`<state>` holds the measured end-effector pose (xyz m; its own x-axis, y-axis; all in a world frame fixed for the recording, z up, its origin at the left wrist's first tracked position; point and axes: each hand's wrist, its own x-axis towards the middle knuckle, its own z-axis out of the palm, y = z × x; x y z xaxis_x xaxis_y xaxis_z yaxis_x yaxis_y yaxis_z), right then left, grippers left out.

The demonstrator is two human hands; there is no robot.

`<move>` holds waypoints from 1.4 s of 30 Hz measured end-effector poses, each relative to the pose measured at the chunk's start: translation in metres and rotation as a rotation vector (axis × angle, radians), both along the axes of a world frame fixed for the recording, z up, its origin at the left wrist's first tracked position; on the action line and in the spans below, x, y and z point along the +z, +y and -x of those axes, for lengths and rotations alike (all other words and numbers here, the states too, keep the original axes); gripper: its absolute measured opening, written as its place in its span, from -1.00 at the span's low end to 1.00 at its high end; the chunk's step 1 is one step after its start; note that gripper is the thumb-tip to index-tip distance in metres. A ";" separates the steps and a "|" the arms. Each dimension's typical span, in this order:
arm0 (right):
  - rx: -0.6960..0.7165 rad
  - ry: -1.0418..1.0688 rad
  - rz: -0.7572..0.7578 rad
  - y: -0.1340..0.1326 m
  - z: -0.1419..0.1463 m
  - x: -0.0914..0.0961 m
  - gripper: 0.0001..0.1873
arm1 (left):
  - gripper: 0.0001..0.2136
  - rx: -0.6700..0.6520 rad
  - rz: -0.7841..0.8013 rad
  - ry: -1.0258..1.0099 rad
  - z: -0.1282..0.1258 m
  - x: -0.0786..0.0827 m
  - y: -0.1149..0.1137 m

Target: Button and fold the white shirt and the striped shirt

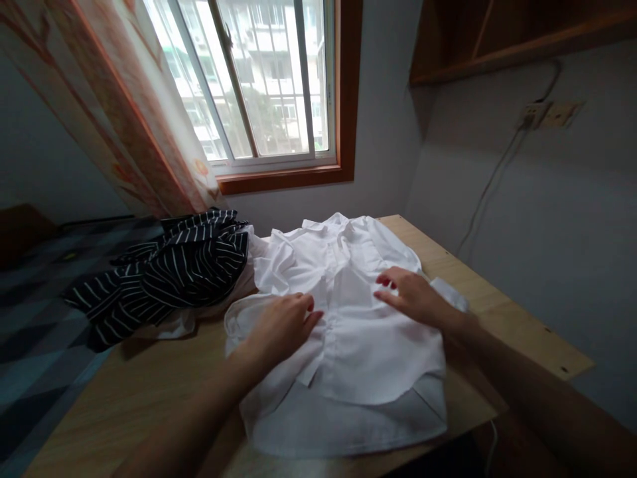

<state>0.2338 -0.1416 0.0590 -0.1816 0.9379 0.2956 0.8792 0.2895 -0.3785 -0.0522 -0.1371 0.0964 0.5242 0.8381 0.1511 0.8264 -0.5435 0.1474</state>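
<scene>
We see white shirt [351, 332] on table [164, 392], front up, collar toward far edge, hem near near edge | our left hand [286, 323]: half-curled over shirt's table-left half, blurred, can't tell if pinching | our right hand [412, 293]: fingers bent, apart from thumb, over other half | striped clothes [192, 265] heaped at left edge

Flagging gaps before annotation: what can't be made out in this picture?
All in the head view:
Left hand: partly blurred; contact with the white shirt unclear.
Pale cloth: mostly hidden by the striped garment.
Wall shelf: cut off by the top and right edges.
Wall socket: too small to read markings.
</scene>
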 end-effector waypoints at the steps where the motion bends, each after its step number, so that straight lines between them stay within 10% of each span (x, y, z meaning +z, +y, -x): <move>1: 0.073 0.030 0.051 0.000 0.021 -0.006 -0.77 | -0.79 -0.017 0.062 0.017 -0.007 -0.008 0.001; 7: 0.142 -0.188 0.007 -0.008 0.090 -0.048 -0.77 | -0.68 -0.023 0.108 0.074 -0.016 -0.054 0.011; 12: 0.108 -0.218 -0.071 -0.010 0.095 -0.061 -0.90 | -0.65 -0.067 -0.020 0.007 -0.008 -0.061 0.015; 18: -0.002 -0.064 -0.250 0.011 0.078 -0.059 -0.81 | -0.54 -0.067 0.102 -0.059 0.022 -0.041 0.027; 26: -0.133 0.349 -0.270 0.044 0.051 -0.041 -0.85 | -0.86 0.403 -0.065 0.390 0.092 0.011 0.045; 30: -0.099 0.402 -0.244 0.041 0.059 -0.042 -0.83 | -0.91 0.283 -0.186 0.093 0.050 0.017 0.029; 36: -0.044 0.544 -0.240 0.026 0.064 -0.040 -0.85 | -0.87 0.087 0.160 -0.520 -0.048 -0.016 0.032; 42: 0.018 0.622 -0.272 0.019 0.061 -0.039 -0.83 | -0.89 0.082 0.163 -0.778 -0.066 -0.044 0.047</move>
